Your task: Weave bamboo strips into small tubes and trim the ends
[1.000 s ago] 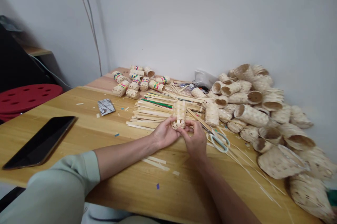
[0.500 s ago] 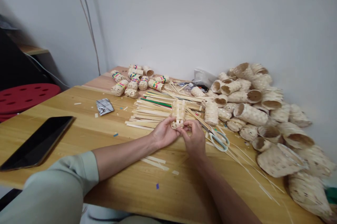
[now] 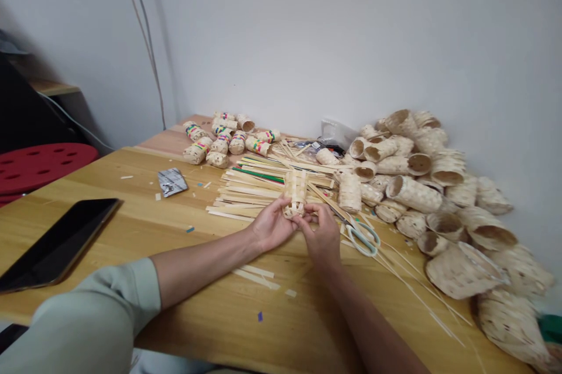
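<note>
over the worktop [image 3: 246, 327], your left hand [image 3: 272, 225] and right hand [image 3: 322, 233] pinch a small woven bamboo basket [image 3: 295, 194]; scissors [image 3: 362, 239] at 4 o'clock, bamboo strips [image 3: 246, 187] at 10 o'clock.

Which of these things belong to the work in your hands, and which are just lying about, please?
Belonging to the work: left hand, right hand, small woven bamboo basket, bamboo strips, scissors.

Just lying about: black tablet, foil packet, red stool.

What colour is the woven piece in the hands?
The woven piece is pale straw bamboo in open lattice; head view.
</note>
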Available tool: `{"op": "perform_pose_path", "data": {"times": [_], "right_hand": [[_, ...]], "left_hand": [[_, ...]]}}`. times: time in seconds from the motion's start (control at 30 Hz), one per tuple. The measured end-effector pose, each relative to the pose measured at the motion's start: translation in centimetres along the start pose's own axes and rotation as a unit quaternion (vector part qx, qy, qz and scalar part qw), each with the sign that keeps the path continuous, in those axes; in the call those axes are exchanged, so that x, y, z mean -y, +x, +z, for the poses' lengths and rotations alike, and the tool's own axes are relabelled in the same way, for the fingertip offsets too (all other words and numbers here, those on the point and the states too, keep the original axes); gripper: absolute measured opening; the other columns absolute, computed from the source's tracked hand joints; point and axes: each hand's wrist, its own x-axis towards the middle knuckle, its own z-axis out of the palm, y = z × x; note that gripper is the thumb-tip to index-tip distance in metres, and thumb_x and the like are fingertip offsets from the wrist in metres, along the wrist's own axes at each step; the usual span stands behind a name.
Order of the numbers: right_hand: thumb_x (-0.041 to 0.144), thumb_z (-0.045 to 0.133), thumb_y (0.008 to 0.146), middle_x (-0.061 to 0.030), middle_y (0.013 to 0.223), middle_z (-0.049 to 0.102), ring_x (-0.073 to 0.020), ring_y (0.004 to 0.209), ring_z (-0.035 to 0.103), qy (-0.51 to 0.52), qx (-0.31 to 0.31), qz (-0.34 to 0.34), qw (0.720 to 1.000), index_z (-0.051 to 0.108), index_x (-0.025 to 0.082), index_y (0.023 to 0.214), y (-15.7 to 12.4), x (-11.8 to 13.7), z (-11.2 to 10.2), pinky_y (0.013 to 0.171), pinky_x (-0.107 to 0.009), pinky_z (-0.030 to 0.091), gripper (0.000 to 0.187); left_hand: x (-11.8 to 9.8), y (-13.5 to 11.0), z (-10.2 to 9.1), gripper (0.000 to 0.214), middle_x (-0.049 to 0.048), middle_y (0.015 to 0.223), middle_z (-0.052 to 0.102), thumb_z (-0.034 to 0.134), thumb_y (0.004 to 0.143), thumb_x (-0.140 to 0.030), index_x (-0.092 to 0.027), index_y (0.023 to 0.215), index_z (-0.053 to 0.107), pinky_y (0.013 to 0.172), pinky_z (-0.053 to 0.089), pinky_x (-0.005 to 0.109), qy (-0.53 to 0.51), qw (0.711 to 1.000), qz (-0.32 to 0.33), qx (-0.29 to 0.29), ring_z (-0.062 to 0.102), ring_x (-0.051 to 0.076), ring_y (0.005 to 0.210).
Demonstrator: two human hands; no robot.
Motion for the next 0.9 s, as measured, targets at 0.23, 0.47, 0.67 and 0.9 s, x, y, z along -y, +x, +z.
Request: {"op": "perform_pose_path", "data": {"times": [0.23,0.47,0.67,0.9], "right_hand": [[0.033,0.064,0.081,-0.0029,0.087,0.059,-0.0182,0.075,0.059,-0.013,0.026,-0.013,1.000,0.056,0.021,0.090,0.13,-0.36,-0.18,0.071,-0.036,0.052,0.016],[0.033,0.062,0.084,-0.0051,0.090,0.060,-0.0210,0.082,0.061,-0.034,0.023,-0.070,0.997,0.055,0.023,0.092,0.21,0.05,-0.49,0.075,-0.037,0.052,0.016],[0.034,0.065,0.082,-0.0065,0.095,0.060,-0.0225,0.088,0.059,-0.046,-0.001,-0.072,0.996,0.054,0.022,0.104,0.23,0.47,-0.50,0.078,-0.039,0.052,0.027],[0.031,0.065,0.082,-0.0091,0.104,0.058,-0.0235,0.095,0.057,-0.040,0.030,-0.085,0.995,0.053,0.022,0.111,0.34,0.07,-0.57,0.083,-0.042,0.051,0.033]], "left_hand": [[0.04,0.00,-0.03,0.022,0.0104,0.090,0.066,0.051,0.079,-0.012,-0.010,0.098,0.061,0.069,0.048,0.024,0.007,1.000,0.006,0.005,0.061,0.016,0.078],[-0.02,-0.04,0.14,0.022,0.0111,0.089,0.067,0.051,0.078,-0.012,-0.009,0.098,0.060,0.078,0.050,0.029,0.030,0.999,0.019,0.031,0.063,0.018,0.084],[0.01,0.01,-0.24,0.020,0.0114,0.088,0.068,0.056,0.080,-0.016,-0.008,0.097,0.061,0.080,0.050,0.031,0.038,0.999,0.005,0.026,0.065,0.019,0.080],[-0.26,0.07,-0.07,0.015,0.0093,0.084,0.068,0.054,0.081,-0.013,-0.009,0.093,0.061,0.063,0.048,0.023,0.025,0.999,-0.010,-0.024,0.064,0.017,0.075]]}}
